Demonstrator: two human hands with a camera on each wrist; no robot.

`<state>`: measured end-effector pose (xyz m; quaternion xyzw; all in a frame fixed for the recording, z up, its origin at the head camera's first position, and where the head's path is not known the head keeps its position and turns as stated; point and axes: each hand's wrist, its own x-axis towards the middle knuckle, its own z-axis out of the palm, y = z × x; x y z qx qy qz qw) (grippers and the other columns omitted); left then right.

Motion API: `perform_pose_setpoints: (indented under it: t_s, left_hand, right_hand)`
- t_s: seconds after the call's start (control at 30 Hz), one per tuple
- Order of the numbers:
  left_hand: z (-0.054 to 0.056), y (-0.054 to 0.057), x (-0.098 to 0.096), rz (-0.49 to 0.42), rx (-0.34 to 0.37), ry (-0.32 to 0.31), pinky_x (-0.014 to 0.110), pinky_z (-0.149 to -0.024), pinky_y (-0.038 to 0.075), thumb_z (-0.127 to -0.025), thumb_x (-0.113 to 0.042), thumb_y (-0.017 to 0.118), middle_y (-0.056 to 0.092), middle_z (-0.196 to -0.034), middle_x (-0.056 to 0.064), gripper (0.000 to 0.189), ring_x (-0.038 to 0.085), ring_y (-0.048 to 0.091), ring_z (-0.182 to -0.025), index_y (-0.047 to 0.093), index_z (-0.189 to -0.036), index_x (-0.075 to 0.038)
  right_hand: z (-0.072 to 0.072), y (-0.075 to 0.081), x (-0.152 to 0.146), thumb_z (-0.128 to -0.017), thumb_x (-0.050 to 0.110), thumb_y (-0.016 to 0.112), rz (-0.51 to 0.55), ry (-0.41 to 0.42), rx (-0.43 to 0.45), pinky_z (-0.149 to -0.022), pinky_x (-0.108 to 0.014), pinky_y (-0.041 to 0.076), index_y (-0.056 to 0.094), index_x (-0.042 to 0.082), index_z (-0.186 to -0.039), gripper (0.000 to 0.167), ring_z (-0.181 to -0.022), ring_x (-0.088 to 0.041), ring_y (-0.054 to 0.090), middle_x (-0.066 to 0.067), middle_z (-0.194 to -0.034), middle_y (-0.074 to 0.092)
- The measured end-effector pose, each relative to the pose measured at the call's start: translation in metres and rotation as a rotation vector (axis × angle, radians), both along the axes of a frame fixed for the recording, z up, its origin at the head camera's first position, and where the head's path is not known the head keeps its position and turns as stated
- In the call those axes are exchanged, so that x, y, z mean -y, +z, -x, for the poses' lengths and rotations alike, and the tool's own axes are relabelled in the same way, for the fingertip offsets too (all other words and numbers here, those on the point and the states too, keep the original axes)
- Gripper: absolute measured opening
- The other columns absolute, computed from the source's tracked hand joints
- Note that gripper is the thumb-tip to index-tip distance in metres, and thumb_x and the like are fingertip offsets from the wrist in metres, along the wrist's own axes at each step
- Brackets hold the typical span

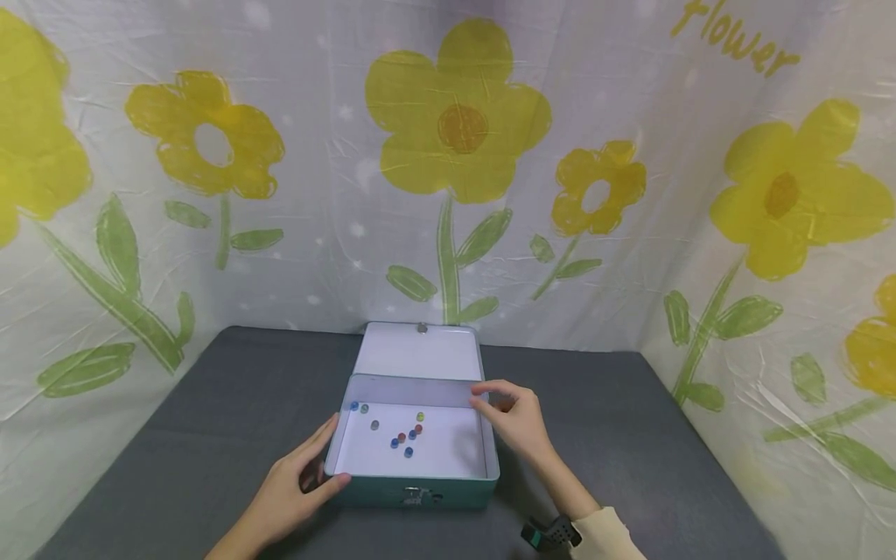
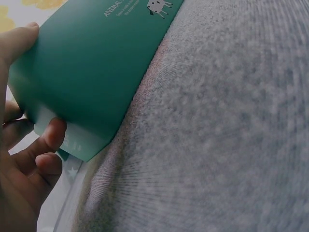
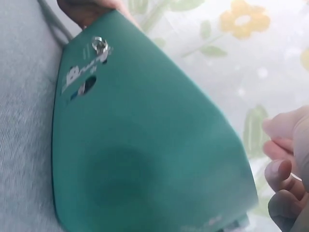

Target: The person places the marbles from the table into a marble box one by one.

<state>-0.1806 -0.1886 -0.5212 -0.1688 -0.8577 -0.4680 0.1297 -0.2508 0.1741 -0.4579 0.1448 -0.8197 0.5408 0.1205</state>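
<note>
A green hinged box point(image 1: 413, 492) with a white inside stands with its lid point(image 1: 420, 349) raised at the back. Several small coloured marbles point(image 1: 409, 452), blue, red, yellow and clear-looking, lie scattered on its white floor. My left hand point(image 1: 287, 491) grips the box's front left corner, thumb at the front rim and fingers along the left side. My right hand point(image 1: 521, 418) hovers above the right wall, thumb and index tips close together over the inside. Whether a small thing sits between those tips cannot be made out. In the right wrist view its other fingers point(image 3: 285, 200) are bent.
A metal latch point(image 1: 414, 491) sits on the box's front. Under it spreads a dark grey cloth-covered table point(image 1: 581, 435). A curtain point(image 1: 315, 257) printed with yellow flowers hangs behind and along both sides. A black strap point(image 1: 549, 533) lies by the right wrist.
</note>
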Motion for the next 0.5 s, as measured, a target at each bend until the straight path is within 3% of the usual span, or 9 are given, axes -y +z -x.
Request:
perform_pose_setpoints:
  t_s: [0.07,0.17,0.3,0.37,0.5]
  left_hand:
    - [0.000,0.001,0.000,0.000,0.001,0.001,0.023,-0.056,0.043,-0.091,-0.027,0.086,0.053,-0.158,0.018,0.081,0.002,0.045,-0.065,0.048,-0.160,-0.011]
    - [0.000,0.002,-0.001,0.004,0.006,0.007,0.023,-0.056,0.043,-0.091,-0.026,0.086,0.051,-0.159,0.018,0.080,0.002,0.045,-0.065,0.048,-0.160,-0.010]
    - [-0.001,0.001,-0.001,0.008,0.019,0.014,0.023,-0.056,0.043,-0.091,-0.027,0.086,0.050,-0.160,0.018,0.081,0.002,0.045,-0.066,0.048,-0.160,-0.011]
    - [-0.001,0.001,-0.001,0.008,0.025,0.015,0.023,-0.056,0.043,-0.092,-0.028,0.086,0.050,-0.160,0.018,0.081,0.002,0.045,-0.067,0.048,-0.160,-0.011]
    - [-0.001,0.000,-0.002,0.012,0.026,0.016,0.022,-0.056,0.043,-0.091,-0.031,0.086,0.050,-0.160,0.018,0.081,0.002,0.045,-0.066,0.048,-0.161,-0.012]
  right_hand:
    - [0.000,-0.003,-0.007,-0.095,0.015,0.082,0.004,-0.017,0.001,-0.046,-0.021,0.030,0.081,0.005,-0.114,0.021,-0.043,-0.002,0.038,-0.010,-0.111,0.079]
    - [-0.001,-0.007,-0.016,-0.096,0.017,0.082,0.008,-0.047,0.009,-0.045,-0.021,0.028,0.081,0.006,-0.113,0.021,-0.042,-0.001,0.033,-0.008,-0.088,0.077]
    - [-0.005,-0.012,-0.025,-0.096,0.019,0.081,0.023,-0.083,0.051,-0.044,-0.021,0.025,0.081,0.009,-0.114,0.020,-0.042,-0.002,0.026,-0.002,-0.055,0.053]
    - [-0.007,-0.014,-0.030,-0.096,0.019,0.081,0.021,-0.096,0.064,-0.044,-0.021,0.024,0.081,0.010,-0.114,0.020,-0.042,-0.002,0.025,0.001,-0.050,0.044]
    - [-0.011,-0.020,-0.040,-0.096,0.018,0.081,0.012,-0.123,0.066,-0.044,-0.020,0.024,0.081,0.009,-0.114,0.020,-0.043,-0.002,0.024,0.004,-0.049,0.042]
